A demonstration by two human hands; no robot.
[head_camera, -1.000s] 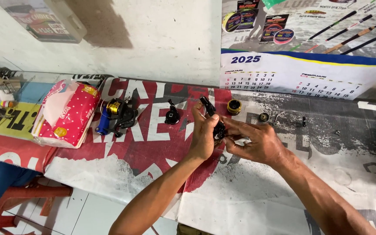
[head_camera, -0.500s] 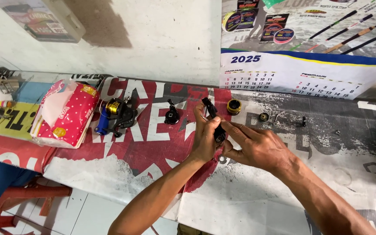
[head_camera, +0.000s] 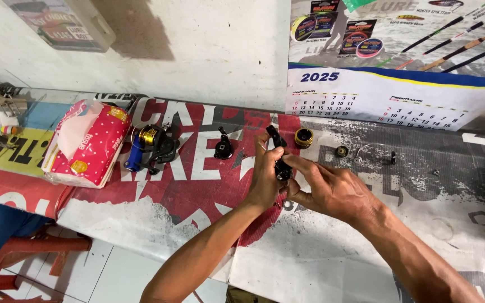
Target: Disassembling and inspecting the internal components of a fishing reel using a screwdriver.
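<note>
Cluttered bench (head_camera: pixel 158 219): tissue pack (head_camera: pixel 85 145), fishing reel (head_camera: pixel 151 148), gold spool (head_camera: pixel 303 136) beside hands

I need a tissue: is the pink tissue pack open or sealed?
Open: a white tissue sticks up out of the pink tissue pack.

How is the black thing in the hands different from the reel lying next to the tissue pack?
The black part is held up off the table by both the left hand and the right hand; the reel lies untouched on the table. The black part looks all black, while the reel has a gold spool and a blue piece. The black part looks smaller and slimmer than the reel. Both are dark fishing gear pieces.
</note>
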